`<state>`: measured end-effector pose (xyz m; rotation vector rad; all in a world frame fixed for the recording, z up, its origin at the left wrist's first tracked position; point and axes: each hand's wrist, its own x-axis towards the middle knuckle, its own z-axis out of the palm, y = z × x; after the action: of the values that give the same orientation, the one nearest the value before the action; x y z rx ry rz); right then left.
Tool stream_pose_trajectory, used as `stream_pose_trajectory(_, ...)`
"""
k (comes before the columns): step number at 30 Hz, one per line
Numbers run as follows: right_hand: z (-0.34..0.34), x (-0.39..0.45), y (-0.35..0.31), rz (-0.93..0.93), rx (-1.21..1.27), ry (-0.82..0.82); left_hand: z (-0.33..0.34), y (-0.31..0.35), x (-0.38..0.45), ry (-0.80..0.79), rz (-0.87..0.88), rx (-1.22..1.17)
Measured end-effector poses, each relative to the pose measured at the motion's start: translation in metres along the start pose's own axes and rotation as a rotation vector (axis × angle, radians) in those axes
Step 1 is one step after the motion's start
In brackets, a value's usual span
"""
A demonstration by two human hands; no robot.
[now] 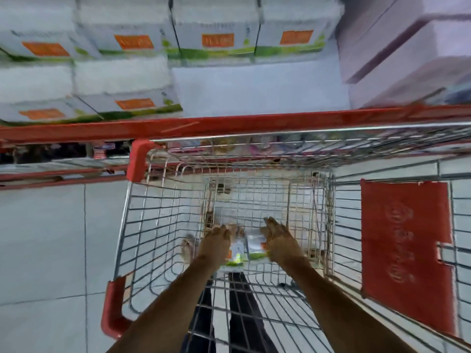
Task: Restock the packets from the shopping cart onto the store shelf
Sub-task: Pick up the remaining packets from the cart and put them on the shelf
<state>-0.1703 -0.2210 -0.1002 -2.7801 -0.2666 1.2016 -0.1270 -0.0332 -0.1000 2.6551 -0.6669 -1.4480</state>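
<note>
Both my arms reach down into the wire shopping cart [158, 220]. A white packet [248, 247] with green and orange print lies on the cart's bottom between my hands. My left hand [216, 242] rests on its left side and my right hand [279, 239] on its right side, fingers curled around it. The frame is blurred, so the grip is unclear. On the red-edged store shelf [229, 123] above the cart, matching white packets [132, 42] stand stacked in rows, with a bare gap [254, 87] at the middle right.
Pale pink packs [407, 52] fill the shelf at the right. The cart has red corner guards [139, 159] and a red child-seat flap [405, 250]. Grey floor tiles [51, 238] lie to the left. A lower shelf [63, 171] shows under the red edge.
</note>
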Motion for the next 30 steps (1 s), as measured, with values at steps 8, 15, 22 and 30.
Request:
stream_pose_trajectory(8, -0.032, -0.022, -0.012, 0.037, 0.141, 0.021, -0.012, -0.003, -0.034, 0.091, -0.053, -0.109)
stream_pose_trajectory(15, -0.118, -0.069, -0.022, 0.041, 0.155, 0.271, -0.090, -0.010, -0.092, 0.293, -0.017, -0.171)
stream_pose_trajectory(22, -0.244, -0.128, -0.021, 0.061, 0.184, 0.560, -0.192, 0.002, -0.150, 0.610, 0.048, -0.257)
stream_pose_trajectory(30, -0.357, -0.146, 0.002, 0.078, 0.123, 0.783, -0.312, 0.032, -0.171, 0.822, 0.127, -0.215)
